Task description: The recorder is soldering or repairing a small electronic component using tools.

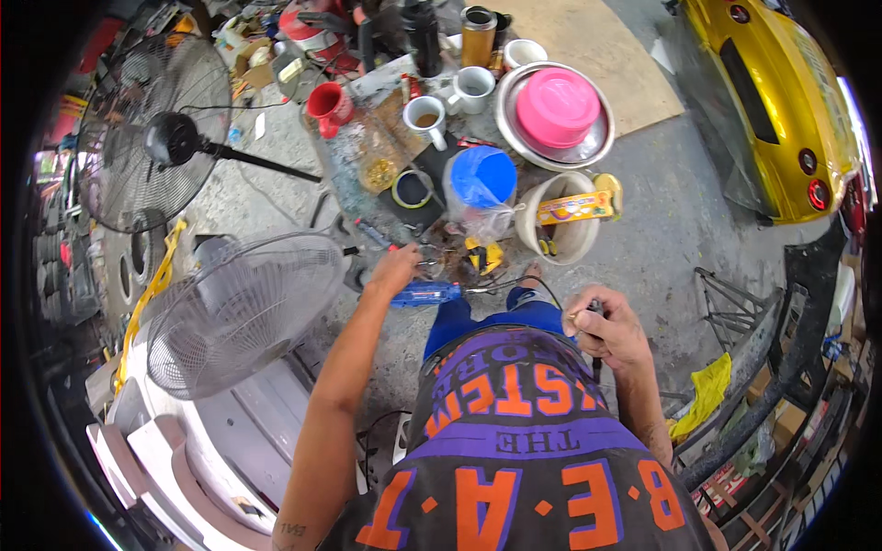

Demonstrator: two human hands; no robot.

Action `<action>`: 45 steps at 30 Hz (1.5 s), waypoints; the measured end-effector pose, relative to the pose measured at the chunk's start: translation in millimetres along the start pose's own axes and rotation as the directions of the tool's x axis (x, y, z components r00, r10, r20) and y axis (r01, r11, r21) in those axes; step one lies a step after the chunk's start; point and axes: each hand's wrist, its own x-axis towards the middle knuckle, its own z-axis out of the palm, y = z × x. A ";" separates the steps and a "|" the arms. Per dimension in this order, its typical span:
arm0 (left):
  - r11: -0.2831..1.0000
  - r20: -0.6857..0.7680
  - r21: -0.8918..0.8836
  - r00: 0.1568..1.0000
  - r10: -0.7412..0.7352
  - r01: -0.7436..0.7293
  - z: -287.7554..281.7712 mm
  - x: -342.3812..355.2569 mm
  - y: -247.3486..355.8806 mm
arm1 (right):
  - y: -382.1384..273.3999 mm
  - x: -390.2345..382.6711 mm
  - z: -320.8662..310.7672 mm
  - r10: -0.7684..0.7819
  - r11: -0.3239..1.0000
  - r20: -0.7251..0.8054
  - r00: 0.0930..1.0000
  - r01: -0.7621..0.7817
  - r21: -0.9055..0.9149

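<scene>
My left hand [395, 271] reaches to the near edge of the cluttered low table, its fingers drawn together among small metal bits; what they pinch is too small to make out. Just below it lies a blue tool body [425, 294]. A slim tool with a red end [375, 233] rests beyond that hand. In front of my right hip, my right hand [604, 329] is wrapped round a slim black handpiece [596, 307], held upright. A thin black cable [542, 282] runs toward it from the table side. Near my knees sits a yellow-and-black tool [483, 256].
Mugs [424, 119], a bag-covered blue tub [482, 179] and a steel basin [588, 151] with a pink bowl [557, 107] crowd the table. A white bucket [560, 241] stands right. Two fans [253, 312] are left; a yellow car body part [781, 101] is at far right.
</scene>
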 end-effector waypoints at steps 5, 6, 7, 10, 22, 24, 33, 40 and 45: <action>0.997 0.069 0.023 0.995 0.078 -0.080 -11.0 0.1 -1.6 | -2.9 4.7 2.5 0.001 1.000 0.027 1.000 -0.001 0.000; 0.995 0.054 -0.002 0.993 0.102 -0.102 -14.0 -1.6 -0.4 | -4.3 4.6 3.2 0.013 1.000 0.032 0.999 -0.013 -0.008; 0.992 0.038 -0.025 0.992 0.123 -0.122 -15.3 -1.4 1.4 | -5.7 4.0 3.6 0.009 1.000 0.021 1.000 -0.009 -0.015; 0.985 -0.082 -0.147 0.994 0.075 -0.087 -18.3 -2.9 9.2 | -7.8 5.9 8.2 0.006 1.000 0.036 0.999 -0.005 -0.025; 0.339 -0.077 -0.941 0.978 -0.192 -0.008 -158.0 -63.0 243.6 | -16.6 6.4 10.4 -0.138 0.984 0.007 0.990 0.138 -0.117; 0.227 -0.051 -0.974 0.990 -0.134 -0.020 -174.7 -68.7 270.2 | -18.3 5.8 14.0 -0.220 0.969 -0.006 0.976 0.218 -0.120; 0.232 -0.032 -0.973 0.995 -0.095 -0.009 -177.3 -69.4 293.2 | -22.6 3.4 14.0 -0.286 0.947 -0.054 0.957 0.274 -0.167; 0.279 -0.056 -0.960 0.993 -0.103 -0.025 -178.3 -69.2 294.5 | -24.1 5.8 7.4 -0.365 0.897 0.026 0.931 0.358 -0.260; 0.319 -0.102 -0.946 0.988 -0.117 -0.060 -176.9 -68.5 295.6 | -22.1 2.9 6.5 -0.375 0.874 0.007 0.927 0.356 -0.330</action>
